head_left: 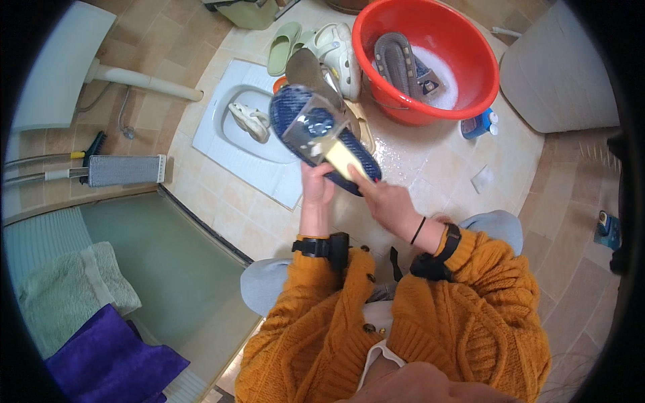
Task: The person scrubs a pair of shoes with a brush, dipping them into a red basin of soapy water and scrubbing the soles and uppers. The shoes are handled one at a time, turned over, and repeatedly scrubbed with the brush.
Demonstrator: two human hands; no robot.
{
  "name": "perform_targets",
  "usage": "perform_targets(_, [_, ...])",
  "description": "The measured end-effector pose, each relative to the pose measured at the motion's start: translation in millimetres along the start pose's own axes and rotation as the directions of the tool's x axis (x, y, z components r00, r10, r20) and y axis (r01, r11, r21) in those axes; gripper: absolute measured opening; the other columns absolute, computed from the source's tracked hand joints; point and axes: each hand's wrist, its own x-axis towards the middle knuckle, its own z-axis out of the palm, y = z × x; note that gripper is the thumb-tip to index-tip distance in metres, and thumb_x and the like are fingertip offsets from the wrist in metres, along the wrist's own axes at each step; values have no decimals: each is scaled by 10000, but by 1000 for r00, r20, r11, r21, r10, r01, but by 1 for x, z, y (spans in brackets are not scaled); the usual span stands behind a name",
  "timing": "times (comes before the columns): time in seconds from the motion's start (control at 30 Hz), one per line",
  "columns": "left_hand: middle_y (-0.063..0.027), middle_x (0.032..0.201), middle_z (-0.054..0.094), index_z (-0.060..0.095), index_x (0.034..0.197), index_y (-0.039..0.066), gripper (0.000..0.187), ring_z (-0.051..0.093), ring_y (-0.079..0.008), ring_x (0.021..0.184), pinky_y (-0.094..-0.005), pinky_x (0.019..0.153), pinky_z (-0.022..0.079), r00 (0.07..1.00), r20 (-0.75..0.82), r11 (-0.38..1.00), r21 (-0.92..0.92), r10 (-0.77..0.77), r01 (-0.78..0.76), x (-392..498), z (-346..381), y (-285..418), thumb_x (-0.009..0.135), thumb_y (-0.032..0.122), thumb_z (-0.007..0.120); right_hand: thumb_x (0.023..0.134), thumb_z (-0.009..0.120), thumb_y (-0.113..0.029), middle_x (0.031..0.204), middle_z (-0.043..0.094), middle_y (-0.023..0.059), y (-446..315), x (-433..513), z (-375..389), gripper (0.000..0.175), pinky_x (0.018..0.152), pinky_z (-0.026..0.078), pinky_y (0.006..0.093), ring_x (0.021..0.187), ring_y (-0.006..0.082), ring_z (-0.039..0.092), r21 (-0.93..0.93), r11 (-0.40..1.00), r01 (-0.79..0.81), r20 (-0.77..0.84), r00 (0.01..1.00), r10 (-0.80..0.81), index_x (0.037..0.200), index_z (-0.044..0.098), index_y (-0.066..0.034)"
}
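A dark blue slipper (292, 111) with a clear plastic strap is held up in front of me, wet with a little foam on its toe end. My left hand (318, 185) grips its lower left edge. In my right hand (390, 204) is a pale yellow brush (344, 158), laid across the slipper near the strap. The brush's bristles cannot be made out. Behind the slipper stand a brown slipper (308, 73) and a beige one (361, 123), both partly hidden.
A red bucket (388, 103) holds suds and grey slippers (395, 63). One white clog (250, 121) lies in the squat toilet (242, 160). White clogs (345, 63), green slippers (283, 48), a blue bottle (476, 126) and a small white packet (482, 179) are on the wet tiles.
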Motion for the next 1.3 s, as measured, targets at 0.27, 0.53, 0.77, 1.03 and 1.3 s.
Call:
perform_targets(0.27, [-107, 1258, 568, 471, 1300, 7, 682, 563, -254, 1165, -363, 981, 485, 998, 3, 998, 35, -57, 57, 2, -6, -7, 638, -141, 534, 876, 557, -182, 602, 606, 126, 9, -4, -3, 645, 502, 505, 450, 560, 316, 644, -102, 991, -86, 27, 996, 89, 1476, 341, -277])
perform_targets(0.53, [-79, 1159, 597, 464, 1313, 23, 731, 588, -242, 1065, -343, 903, 500, 984, -54, 984, -56, -171, 168, 4, -16, -16, 602, -130, 543, 893, 562, -196, 535, 577, 95, 27, -9, 9, 610, 480, 499, 424, 502, 287, 619, -115, 991, -73, -246, 968, 43, 1462, 377, -311])
perform_targets(0.77, [-145, 1174, 605, 502, 1241, -50, 623, 611, -285, 1072, -392, 977, 492, 995, -83, 995, -89, -62, 55, 12, -33, 6, 620, -97, 514, 852, 564, -145, 669, 622, 126, 17, -27, 0, 743, 523, 517, 438, 566, 311, 641, -78, 997, 12, 358, 933, 17, 1507, 268, -334])
perform_targets(1.03, [-102, 1096, 617, 491, 1247, 7, 632, 636, -245, 979, -349, 857, 533, 989, -34, 983, 114, -142, 145, -6, -7, -42, 638, -146, 557, 922, 528, -219, 660, 636, 166, 8, -7, -7, 240, 533, 510, 465, 599, 356, 643, 59, 988, -140, 45, 989, 137, 1143, 605, -166])
perform_targets(1.3, [-85, 1100, 634, 539, 1192, 5, 553, 632, -211, 988, -335, 864, 514, 982, 16, 922, 347, -188, 171, -7, -7, -37, 662, -145, 583, 882, 551, -178, 698, 635, 199, 12, 0, -3, 192, 571, 516, 476, 634, 383, 640, 117, 978, -172, -133, 973, 187, 1031, 639, -94])
